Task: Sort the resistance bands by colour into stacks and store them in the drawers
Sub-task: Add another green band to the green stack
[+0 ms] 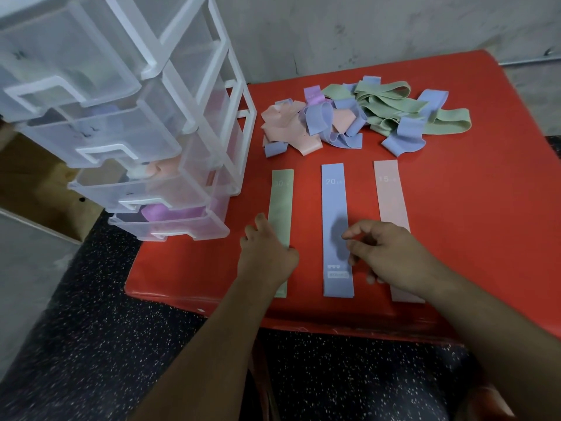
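Note:
Three flat bands lie side by side on the red table (473,208): a green band (281,202) at left, a blue band (334,208) in the middle and a pink band (390,196) at right. My left hand (267,253) rests on the near part of the green band, fingers loosely bent. Hovering between the blue and pink bands, my right hand (385,253) has its fingers loosely curled and holds nothing. A tangled pile of bands (361,117) in green, blue, pink and purple lies at the far side of the table.
A clear plastic drawer unit (194,117) stands on the table's left edge with several drawers pulled out; the bottom drawer (182,223) holds purple bands, and the one above it (145,183) holds pink. A grey wall is behind the table. Speckled dark floor lies below.

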